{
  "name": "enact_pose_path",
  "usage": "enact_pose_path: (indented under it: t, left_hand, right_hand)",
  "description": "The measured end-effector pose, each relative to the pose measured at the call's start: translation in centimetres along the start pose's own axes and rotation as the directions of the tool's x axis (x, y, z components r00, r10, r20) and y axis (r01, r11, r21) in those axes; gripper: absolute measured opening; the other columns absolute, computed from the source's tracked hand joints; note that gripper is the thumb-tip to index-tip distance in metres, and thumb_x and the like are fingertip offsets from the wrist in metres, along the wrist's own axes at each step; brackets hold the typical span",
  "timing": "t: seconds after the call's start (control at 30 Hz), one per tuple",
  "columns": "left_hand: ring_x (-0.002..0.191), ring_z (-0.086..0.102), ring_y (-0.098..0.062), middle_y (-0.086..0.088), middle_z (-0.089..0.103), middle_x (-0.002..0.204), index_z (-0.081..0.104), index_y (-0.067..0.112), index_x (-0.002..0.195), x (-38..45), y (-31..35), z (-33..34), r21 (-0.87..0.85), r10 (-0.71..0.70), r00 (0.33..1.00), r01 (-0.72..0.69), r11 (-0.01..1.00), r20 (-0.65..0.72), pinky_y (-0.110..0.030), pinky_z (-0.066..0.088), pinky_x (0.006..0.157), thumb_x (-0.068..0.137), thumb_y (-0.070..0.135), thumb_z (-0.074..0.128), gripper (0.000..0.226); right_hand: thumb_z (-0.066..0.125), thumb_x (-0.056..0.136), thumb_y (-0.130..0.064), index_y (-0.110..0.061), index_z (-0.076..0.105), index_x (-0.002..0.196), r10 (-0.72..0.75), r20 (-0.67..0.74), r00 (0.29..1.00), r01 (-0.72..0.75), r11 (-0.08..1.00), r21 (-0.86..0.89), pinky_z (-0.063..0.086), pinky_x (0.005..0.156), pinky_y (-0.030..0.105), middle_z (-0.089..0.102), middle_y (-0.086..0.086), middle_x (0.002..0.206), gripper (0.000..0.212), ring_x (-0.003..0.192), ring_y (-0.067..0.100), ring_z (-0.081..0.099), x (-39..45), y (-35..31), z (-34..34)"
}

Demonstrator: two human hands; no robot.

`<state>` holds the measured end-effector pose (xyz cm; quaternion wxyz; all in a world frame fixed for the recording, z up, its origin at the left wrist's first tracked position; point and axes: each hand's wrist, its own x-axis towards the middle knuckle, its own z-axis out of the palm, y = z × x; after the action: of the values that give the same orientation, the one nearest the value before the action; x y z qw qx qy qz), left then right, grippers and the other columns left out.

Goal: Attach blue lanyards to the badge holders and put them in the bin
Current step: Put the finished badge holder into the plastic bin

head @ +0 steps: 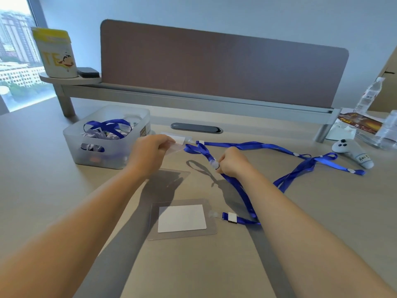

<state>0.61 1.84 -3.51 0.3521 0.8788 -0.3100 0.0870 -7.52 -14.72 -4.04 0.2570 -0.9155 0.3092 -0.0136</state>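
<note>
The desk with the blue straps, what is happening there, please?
A person is joining a blue lanyard to a clear badge holder. The left hand holds the holder up, and the right hand pinches the lanyard near its clip. Another holder lies on the desk, and the bin already contains some.

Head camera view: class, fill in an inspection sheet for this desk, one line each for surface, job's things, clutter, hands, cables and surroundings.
Surface: pale wooden desk, arm shadows across it.
Job's things: translucent plastic bin holding blue lanyards; clear badge holder with white card lying flat near a lanyard clip; loose blue ribbon lanyards spread on the right.
Clutter: grey game controller, clear water bottle, printed packet.
Hands: left hand pinches a clear holder; right hand grips a lanyard clip.
Cables: nothing seen; dark oval cable port.
Surroundings: brown divider panel, white cartoon tub, window.
</note>
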Motion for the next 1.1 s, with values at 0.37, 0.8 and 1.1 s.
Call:
enact_pose_path:
  t: [0.37, 0.8, 1.1]
  left_hand:
    - [0.092, 0.045, -0.019, -0.013, 0.063, 0.120, 0.065, 0.007, 0.109, -0.7, -2.1, -7.2, -0.217, -0.239, 0.946, 0.191, 0.957, -0.218, -0.032, 0.040, 0.087, 0.091, 0.012, 0.048, 0.025]
    - [0.096, 0.050, -0.023, -0.011, 0.062, 0.121, 0.065, 0.010, 0.108, 4.1, -10.9, -15.0, -0.350, -0.385, 0.856, 0.264, 0.899, -0.344, -0.033, 0.042, 0.080, 0.090, 0.015, 0.051, 0.024]
    - [0.093, 0.050, -0.018, -0.013, 0.062, 0.117, 0.062, 0.007, 0.109, 6.7, -15.1, -16.0, -0.381, -0.420, 0.846, 0.288, 0.879, -0.330, -0.033, 0.045, 0.084, 0.086, 0.010, 0.056, 0.024]
  right_hand:
    - [0.060, 0.085, -0.006, -0.002, 0.069, 0.095, -0.118, -0.294, 0.949, 0.221, 0.912, 0.345, 0.047, 0.074, 0.035, 0.068, 0.015, 0.096, 0.014, 0.079, 0.021, 0.053, -1.2, -7.4, -2.7]
    - [0.055, 0.089, -0.011, -0.012, 0.058, 0.085, -0.115, -0.471, 0.874, 0.432, 0.628, 0.647, 0.047, 0.065, 0.031, 0.059, 0.003, 0.084, 0.006, 0.073, 0.019, 0.052, 5.2, -23.0, 0.6]
    - [0.048, 0.093, -0.010, -0.004, 0.061, 0.097, -0.307, -0.381, 0.872, 0.383, 0.913, 0.140, 0.037, 0.066, 0.028, 0.061, 0.012, 0.094, 0.015, 0.081, 0.024, 0.053, 10.2, -26.4, 7.9]
